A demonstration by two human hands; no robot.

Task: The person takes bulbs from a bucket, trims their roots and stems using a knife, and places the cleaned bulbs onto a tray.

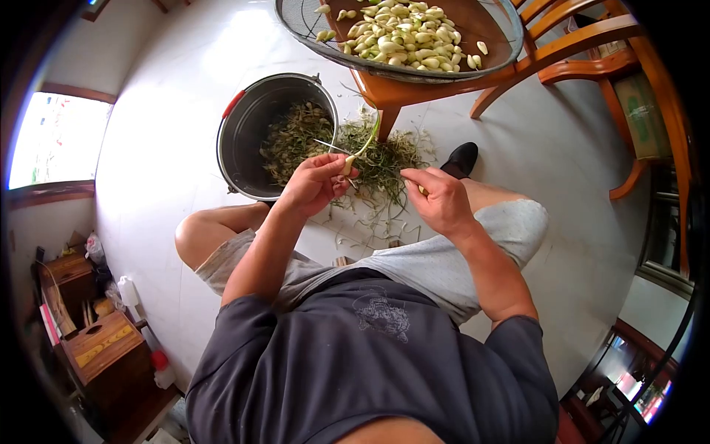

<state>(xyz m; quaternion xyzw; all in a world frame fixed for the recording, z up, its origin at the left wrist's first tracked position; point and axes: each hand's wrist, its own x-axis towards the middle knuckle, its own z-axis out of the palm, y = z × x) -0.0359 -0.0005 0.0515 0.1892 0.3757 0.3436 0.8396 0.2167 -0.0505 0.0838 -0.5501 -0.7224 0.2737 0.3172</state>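
Observation:
My left hand pinches a pale bulb whose long green stalk curves upward. A thin, light, pointed strip sticks out beside the bulb; I cannot tell what it is. To the right, apart from it, my right hand is closed, with a small yellowish bit showing at the fingers, too hidden to name. Beneath and beyond the hands lies a heap of green and dry trimmings on the floor. The dark bucket with a red grip holds more trimmings.
A wire-mesh tray of peeled pale bulbs rests on a wooden chair ahead. Another wooden chair stands at the right. My dark shoe is beside the heap. Wooden boxes are at the lower left.

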